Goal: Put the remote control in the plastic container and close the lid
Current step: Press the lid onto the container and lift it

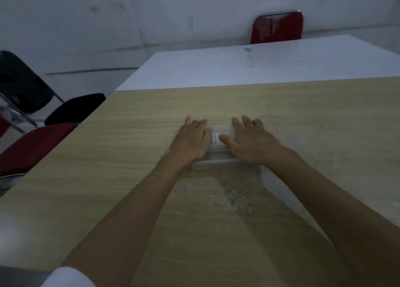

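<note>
A clear plastic container [216, 164] sits on the wooden table [121, 156], a little past its middle. Its translucent lid [221, 127] lies on top. Through the lid, in the gap between my hands, I see a white remote control [216, 141] with rows of small buttons. My left hand [191, 138] lies palm down on the left part of the lid. My right hand [249, 141] lies palm down on the right part, its thumb over the remote. Both hands have their fingers stretched out flat and cover most of the container.
A white table [238, 65] butts against the far edge of the wooden one. A red chair [277, 27] stands behind it. At the left are a red chair seat [32, 145] and a black folding chair [23, 85]. The room is dim.
</note>
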